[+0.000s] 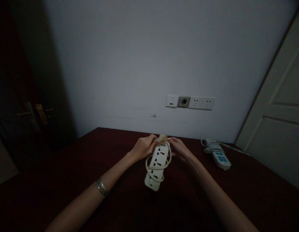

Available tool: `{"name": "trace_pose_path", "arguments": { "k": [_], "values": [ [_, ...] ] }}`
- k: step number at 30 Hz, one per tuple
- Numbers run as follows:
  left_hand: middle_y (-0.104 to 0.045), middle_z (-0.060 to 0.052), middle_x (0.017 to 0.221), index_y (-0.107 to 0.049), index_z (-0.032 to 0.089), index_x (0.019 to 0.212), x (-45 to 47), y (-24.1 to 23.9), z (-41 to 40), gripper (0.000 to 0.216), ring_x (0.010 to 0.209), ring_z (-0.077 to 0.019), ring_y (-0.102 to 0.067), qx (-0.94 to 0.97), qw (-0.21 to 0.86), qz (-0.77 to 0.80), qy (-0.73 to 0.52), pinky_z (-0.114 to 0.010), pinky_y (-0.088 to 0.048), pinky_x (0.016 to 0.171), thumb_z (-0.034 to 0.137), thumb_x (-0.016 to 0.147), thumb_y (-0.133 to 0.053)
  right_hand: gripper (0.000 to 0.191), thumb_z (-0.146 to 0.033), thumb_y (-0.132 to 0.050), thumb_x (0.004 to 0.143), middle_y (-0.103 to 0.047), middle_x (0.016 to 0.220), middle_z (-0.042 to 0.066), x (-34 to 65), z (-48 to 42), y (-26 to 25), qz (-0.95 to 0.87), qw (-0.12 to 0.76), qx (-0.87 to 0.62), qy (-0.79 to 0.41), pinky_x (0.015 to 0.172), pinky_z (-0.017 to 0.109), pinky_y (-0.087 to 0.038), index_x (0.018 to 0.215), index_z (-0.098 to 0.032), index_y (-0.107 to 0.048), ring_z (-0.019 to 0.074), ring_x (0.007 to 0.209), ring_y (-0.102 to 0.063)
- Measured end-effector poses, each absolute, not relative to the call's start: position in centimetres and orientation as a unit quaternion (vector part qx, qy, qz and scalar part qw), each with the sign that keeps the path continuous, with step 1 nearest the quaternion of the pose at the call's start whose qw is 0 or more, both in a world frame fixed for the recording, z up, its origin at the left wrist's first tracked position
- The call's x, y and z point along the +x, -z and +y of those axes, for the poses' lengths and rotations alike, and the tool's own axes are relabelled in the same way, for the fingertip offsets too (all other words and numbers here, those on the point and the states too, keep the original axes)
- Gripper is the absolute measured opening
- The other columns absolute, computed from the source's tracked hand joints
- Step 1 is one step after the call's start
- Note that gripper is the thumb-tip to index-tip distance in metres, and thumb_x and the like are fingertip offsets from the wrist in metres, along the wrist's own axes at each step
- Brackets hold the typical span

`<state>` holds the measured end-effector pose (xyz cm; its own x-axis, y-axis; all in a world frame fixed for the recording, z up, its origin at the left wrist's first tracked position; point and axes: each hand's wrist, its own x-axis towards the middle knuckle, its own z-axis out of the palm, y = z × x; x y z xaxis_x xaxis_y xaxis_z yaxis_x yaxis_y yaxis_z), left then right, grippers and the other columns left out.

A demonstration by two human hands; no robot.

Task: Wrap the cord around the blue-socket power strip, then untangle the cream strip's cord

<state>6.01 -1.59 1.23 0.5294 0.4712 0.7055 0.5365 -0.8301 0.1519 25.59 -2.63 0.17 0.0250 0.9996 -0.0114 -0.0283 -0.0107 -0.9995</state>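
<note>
A white power strip lies lengthwise on the dark red table, its cord looped around its body. My left hand grips the far end of the strip where the cord bunches up. My right hand pinches the same bundle of cord from the other side. Both forearms reach out over the table, and a bracelet sits on my left wrist.
A second power strip with a blue label and coiled cord lies on the table to the right. Wall sockets sit above the table's far edge. A dark door is at left, a white door at right.
</note>
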Motion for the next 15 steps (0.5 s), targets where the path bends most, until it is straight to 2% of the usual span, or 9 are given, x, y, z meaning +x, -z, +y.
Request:
{"name": "trace_pose_path", "arguments": {
  "k": [4, 7, 12, 15],
  "values": [
    [-0.064, -0.001, 0.069, -0.052, 0.017, 0.090, 5.7, -1.7, -0.8, 0.018, 0.060, -0.0124, -0.059, -0.777, -0.061, -0.353, 0.517, -0.022, -0.041, 0.056, 0.035, 0.085, -0.053, 0.014, -0.022, -0.057, 0.076, -0.064, 0.077, 0.004, 25.4, -3.1, -0.9, -0.491, 0.504, -0.472, -0.531, 0.052, 0.034, -0.056, 0.089, -0.017, -0.055, 0.0158, 0.061, -0.063],
    [-0.058, 0.004, 0.059, -0.051, 0.018, 0.084, 5.5, -2.0, -0.3, 0.019, 0.055, -0.0113, -0.056, -0.719, -0.105, -0.378, 0.574, -0.021, -0.039, 0.055, 0.035, 0.080, -0.058, 0.020, -0.025, -0.061, 0.074, -0.065, 0.081, 0.004, 25.2, -3.3, -1.2, -0.492, 0.504, -0.458, -0.543, 0.056, 0.033, -0.056, 0.091, -0.017, -0.056, 0.0165, 0.067, -0.064],
    [-0.057, 0.005, 0.052, -0.045, 0.019, 0.081, 5.4, -2.5, 0.3, 0.024, 0.048, -0.0106, -0.053, -0.652, -0.208, -0.375, 0.625, -0.022, -0.042, 0.052, 0.037, 0.077, -0.059, 0.058, -0.020, -0.076, 0.060, -0.065, 0.094, 0.008, 24.7, -3.0, -0.5, -0.498, 0.491, -0.502, -0.509, 0.054, 0.028, -0.053, 0.111, -0.016, -0.051, 0.0179, 0.073, -0.064],
    [-0.056, 0.006, 0.051, -0.041, 0.020, 0.084, 4.8, -3.2, 0.9, 0.030, 0.043, -0.0110, -0.051, -0.596, -0.303, -0.353, 0.654, -0.022, -0.044, 0.044, 0.042, 0.075, -0.060, 0.062, -0.019, -0.075, 0.059, -0.066, 0.089, 0.010, 24.6, -2.9, -0.3, -0.488, 0.478, -0.532, -0.500, 0.056, 0.027, -0.052, 0.115, -0.012, -0.050, 0.0169, 0.069, -0.063]
  ]
}}
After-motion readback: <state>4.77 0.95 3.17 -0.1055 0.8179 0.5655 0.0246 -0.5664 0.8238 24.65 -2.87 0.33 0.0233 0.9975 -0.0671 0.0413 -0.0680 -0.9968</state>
